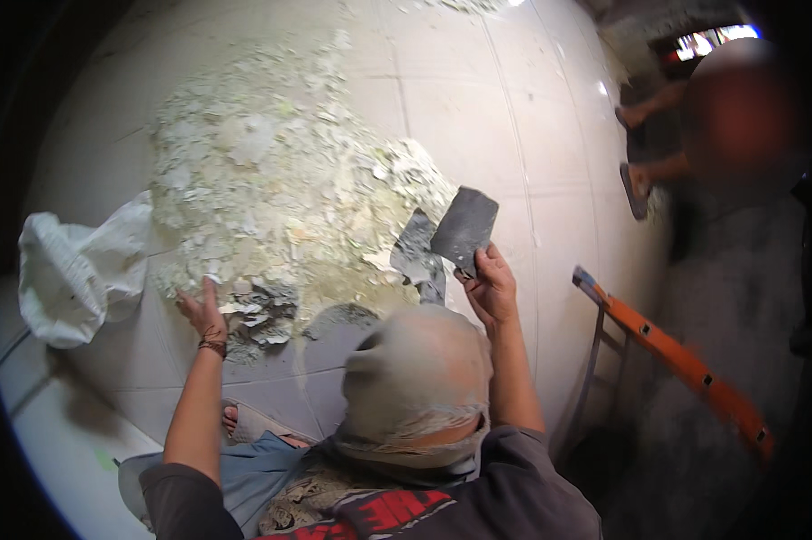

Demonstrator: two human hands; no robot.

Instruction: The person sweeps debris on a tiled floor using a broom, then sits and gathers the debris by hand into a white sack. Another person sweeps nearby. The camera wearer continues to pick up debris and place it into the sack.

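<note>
Neither of my own hands is in view. Directly below me crouches a co-worker (pixel 415 396) with a cloth-wrapped head and dark shirt; both arms in view come from that person's shoulders. The co-worker's right hand (pixel 491 288) pinches a dark, flat, rectangular blade-like plate (pixel 465 225) by its lower end. Beside it, a second dark flat blade (pixel 415 247) lies against the debris. With fingers spread, the co-worker's left hand (pixel 203 310) is down at the edge of the pale flaky debris (pixel 262 180), next to a clump of grey flakes (pixel 266 315).
A crumpled white sack (pixel 73 270) lies left of the debris on the pale tiled floor (pixel 460 108). At the right, an orange ladder rail (pixel 685 360) slants across. Beyond it another person (pixel 663 171) in dark sandals is partly blurred.
</note>
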